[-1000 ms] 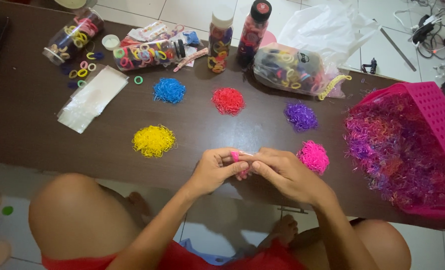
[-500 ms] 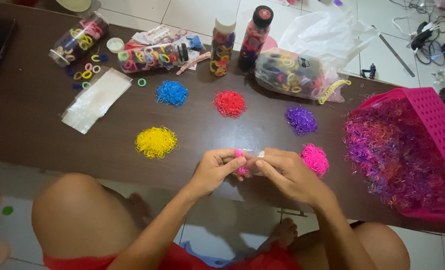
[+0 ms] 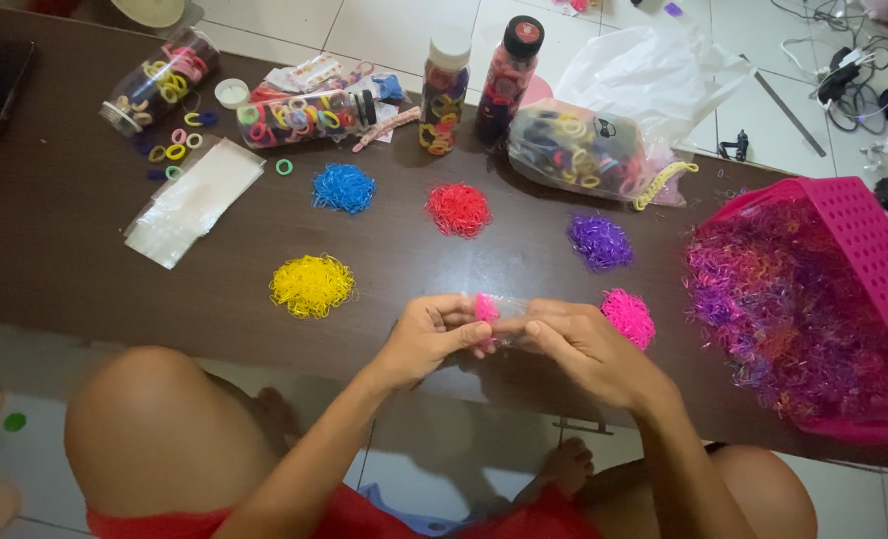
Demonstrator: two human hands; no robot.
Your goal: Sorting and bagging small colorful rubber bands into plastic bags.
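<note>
both hands have shifted slightly toward the counter's near edge since a second ago, and the small bag between them now shows more clearly. the left hand (image 3: 426,339) and right hand (image 3: 586,349) meet over the dark brown counter (image 3: 55,240), fingers of both pinched on a small clear plastic bag (image 3: 504,317) with a clump of pink rubber bands (image 3: 485,307) inside it at its left end. the bag is held just above the counter's front edge, between the yellow pile (image 3: 311,285) and the pink pile (image 3: 628,317) of tiny bands.

farther back lie a blue pile (image 3: 344,188), a red pile (image 3: 458,210) and a purple pile (image 3: 600,243), each apart from the others. at the right, a pink perforated basket (image 3: 863,240) holds a deep tangle of mixed pink, purple and orange bands. along the far edge, a clear jar on its side (image 3: 160,85) and a clear tube on its side (image 3: 304,115) hold coloured hair ties, some spilled beside them. two upright bottles (image 3: 444,90), one white-capped and one black-capped, also hold ties. a clear plastic bag (image 3: 579,150) of dark and yellow ties lies next to them. empty flat clear bags (image 3: 195,200) lie at the left.
</note>
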